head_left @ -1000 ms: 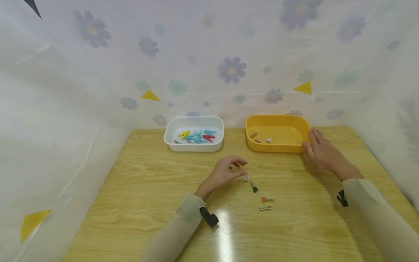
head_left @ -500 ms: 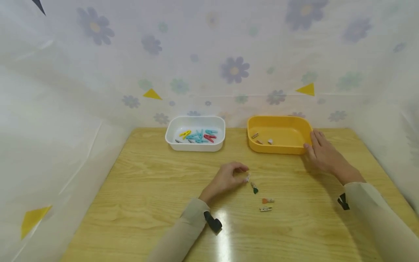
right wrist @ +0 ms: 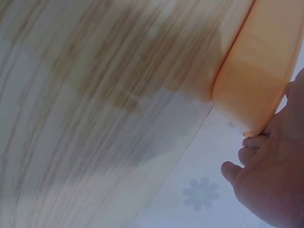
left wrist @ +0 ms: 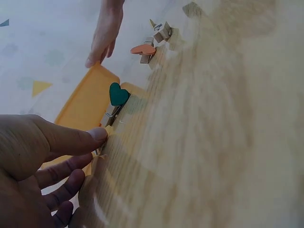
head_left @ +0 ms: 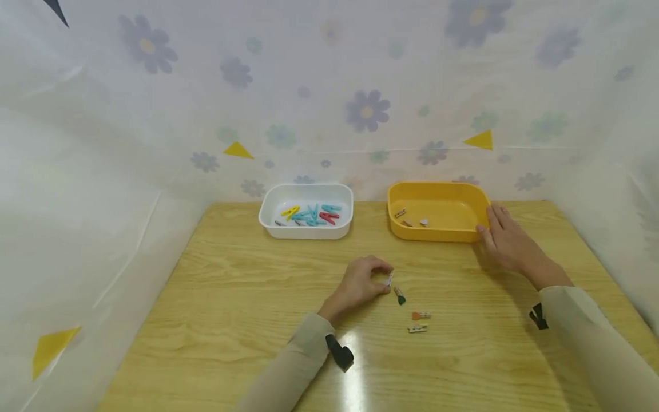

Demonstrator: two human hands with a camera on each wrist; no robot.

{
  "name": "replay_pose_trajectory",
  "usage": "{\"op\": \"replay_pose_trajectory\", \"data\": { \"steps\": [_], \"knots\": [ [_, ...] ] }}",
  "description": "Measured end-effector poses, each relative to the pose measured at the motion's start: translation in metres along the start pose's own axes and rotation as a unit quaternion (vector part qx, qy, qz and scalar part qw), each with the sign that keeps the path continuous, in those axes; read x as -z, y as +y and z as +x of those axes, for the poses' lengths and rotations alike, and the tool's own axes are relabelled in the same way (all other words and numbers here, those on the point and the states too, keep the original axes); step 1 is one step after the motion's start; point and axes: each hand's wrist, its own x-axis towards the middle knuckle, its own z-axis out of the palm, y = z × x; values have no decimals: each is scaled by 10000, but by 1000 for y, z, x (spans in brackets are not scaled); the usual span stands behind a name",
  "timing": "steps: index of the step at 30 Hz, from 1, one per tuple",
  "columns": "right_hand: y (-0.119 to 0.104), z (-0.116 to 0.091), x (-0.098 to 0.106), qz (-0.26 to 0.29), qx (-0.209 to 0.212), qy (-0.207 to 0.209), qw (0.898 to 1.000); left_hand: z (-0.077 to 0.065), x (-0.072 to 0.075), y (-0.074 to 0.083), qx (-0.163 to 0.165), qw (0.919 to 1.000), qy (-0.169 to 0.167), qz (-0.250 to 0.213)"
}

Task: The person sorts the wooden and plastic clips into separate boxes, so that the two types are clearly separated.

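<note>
In the head view my left hand [head_left: 360, 281] pinches a small white heart clothespin [head_left: 389, 279] between thumb and fingertips, low over the table. The left wrist view mostly hides that clothespin behind the thumb [left wrist: 97, 135]. Just beside it lies a wooden clothespin with a green heart [head_left: 400, 296]. Closer to me are an orange-heart clothespin [head_left: 421, 315] and a pale clothespin [head_left: 417, 328]. My right hand [head_left: 507, 239] rests with extended fingers against the right side of a yellow bin [head_left: 437, 234], its thumb at the front corner. Several small wooden clothespins [head_left: 400, 212] lie in that bin.
A white bin [head_left: 306, 232] stands at the back left, holding several plastic clothespins [head_left: 313, 214] in blue, yellow and red. Behind both bins hangs a flowered sheet [head_left: 288, 103]. The wooden table [head_left: 231, 320] runs up to it.
My left hand has come down slightly toward me and its thumb and fingers have closed on the white heart clothespin. My right hand stays at the yellow bin.
</note>
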Motion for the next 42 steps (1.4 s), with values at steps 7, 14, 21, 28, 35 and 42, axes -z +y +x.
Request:
{"op": "replay_pose_trajectory", "data": {
  "steps": [7, 14, 21, 28, 35, 42],
  "knots": [
    [-2, -1, 0, 47, -46, -43, 10000, 3, -1, 0, -56, 9998, -60, 205],
    [-3, -1, 1, 35, 7, -2, 10000, 2, 1, -1, -68, 9994, -140, 310],
    [-4, -1, 2, 0, -14, -22, 10000, 3, 1, 1, -45, 9983, -274, 505],
    [-3, -1, 0, 3, -19, -26, 10000, 2, 2, 0, -12, 9992, -265, 301],
    [2, -2, -3, 3, -8, -13, 10000, 2, 3, -2, 161, 9960, -193, -853],
    [2, 0, -2, -11, 8, 29, 10000, 1, 9, 0, 234, 9913, -50, -1293]
  ]
}}
